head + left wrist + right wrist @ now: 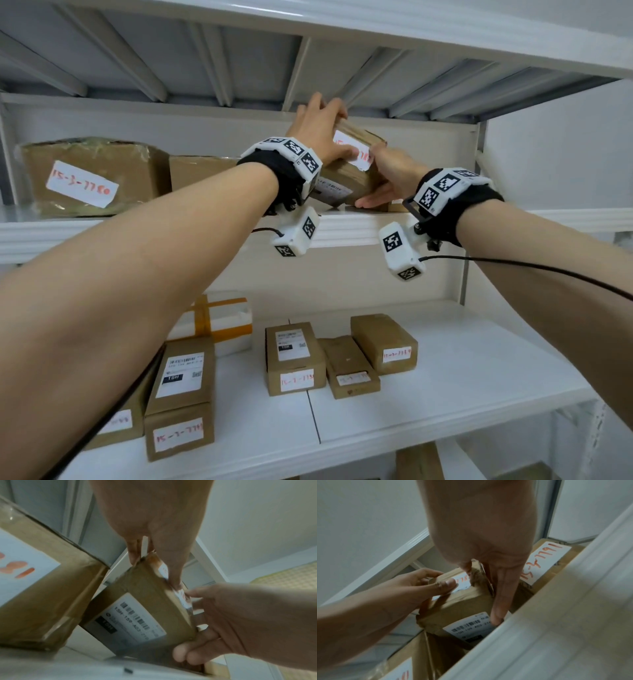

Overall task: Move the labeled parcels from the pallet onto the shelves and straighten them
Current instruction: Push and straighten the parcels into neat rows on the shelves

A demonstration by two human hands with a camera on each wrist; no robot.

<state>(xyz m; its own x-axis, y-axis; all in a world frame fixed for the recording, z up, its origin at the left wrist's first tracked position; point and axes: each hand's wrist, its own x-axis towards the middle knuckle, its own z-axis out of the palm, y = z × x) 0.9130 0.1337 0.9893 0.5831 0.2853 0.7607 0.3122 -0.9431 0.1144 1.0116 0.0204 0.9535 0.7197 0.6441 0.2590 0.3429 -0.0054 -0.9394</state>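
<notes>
- While the parcel (352, 164) hangs tilted over the front lip of the upper shelf (342, 228), both hands have it between them: the left hand (320, 132) from above and the left, the right hand (383, 181) from below and the right.
- The left grip is curled over the parcel's raised far end, thumb pressed on the handwritten label (354, 150) facing the person; in the right wrist view the left-hand fingers (426, 574) wrap the top corner.
- The right grip is partly open, fingers running under the low near edge, with the fingertips (181, 654) curled beneath the bottom corner and the thumb up against the side.
- The parcel's long axis runs steeply, high end deep toward the shelf's back, low end near the shelf edge, printed barcode label (130, 618) turned downward and toward the person.
- To its left, just beside it, stands a plain brown box (198, 174), and further left a big taped box (89, 171); to its right lies another labelled box (546, 563), close by.
- As I judge it, the coming move turns on this gap: the parcel must pivot flat about its low end and slide back between those neighbours, the left hand pushing down while the right guides the bottom.
- The risk, I think, is the low corner slipping off the lip.
</notes>
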